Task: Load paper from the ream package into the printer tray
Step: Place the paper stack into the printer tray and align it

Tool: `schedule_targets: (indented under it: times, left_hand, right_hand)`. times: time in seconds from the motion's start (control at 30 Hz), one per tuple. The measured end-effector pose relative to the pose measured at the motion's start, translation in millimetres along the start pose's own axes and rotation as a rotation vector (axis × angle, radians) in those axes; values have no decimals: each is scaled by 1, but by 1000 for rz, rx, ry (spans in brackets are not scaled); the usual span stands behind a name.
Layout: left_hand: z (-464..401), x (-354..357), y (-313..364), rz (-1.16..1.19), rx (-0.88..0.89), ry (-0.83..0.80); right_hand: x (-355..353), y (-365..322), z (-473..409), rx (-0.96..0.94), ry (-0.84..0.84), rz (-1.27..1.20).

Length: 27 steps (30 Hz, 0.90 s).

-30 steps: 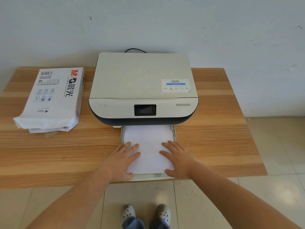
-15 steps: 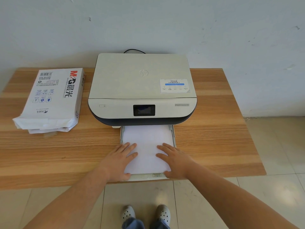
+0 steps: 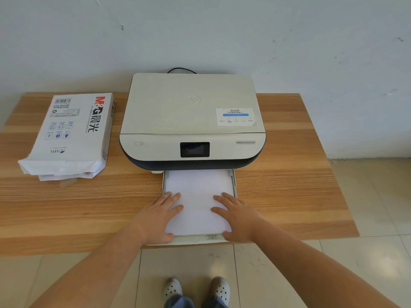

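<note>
Both flat, spread hands, left hand (image 3: 159, 216) and right hand (image 3: 239, 216), slide the paper (image 3: 198, 196) and tray (image 3: 200, 239) toward the printer (image 3: 191, 121); push evenly, keeping it square.

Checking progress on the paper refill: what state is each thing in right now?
Printer tray: pulled out, loaded with paper.
Paper: lying flat in the tray.
Ream package: torn open at its near end, lying flat.
Printer: lid closed.
Left hand: flat on the paper.
Right hand: flat on the paper.
</note>
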State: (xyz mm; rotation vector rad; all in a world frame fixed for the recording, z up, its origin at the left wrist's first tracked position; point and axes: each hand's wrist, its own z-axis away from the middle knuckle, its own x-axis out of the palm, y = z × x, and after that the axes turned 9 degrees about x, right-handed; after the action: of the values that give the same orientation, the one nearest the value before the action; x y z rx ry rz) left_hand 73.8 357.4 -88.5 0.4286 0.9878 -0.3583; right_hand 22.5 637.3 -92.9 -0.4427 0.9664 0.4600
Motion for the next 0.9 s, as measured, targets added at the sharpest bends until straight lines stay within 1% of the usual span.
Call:
schedule_targets:
  times: [0.67,0.8,0.9]
  left_hand:
    - [-3,3,1,-9,0,-16]
    - [-3,4,1,30,-32,-17]
    - [-4,5,0,8,-33,-19]
  right_hand:
    - [-4,-1,2,24,13,-45]
    - [-4,-2,-2,19,-10,-12]
    - [-3,-2,-5,20,-23,-6]
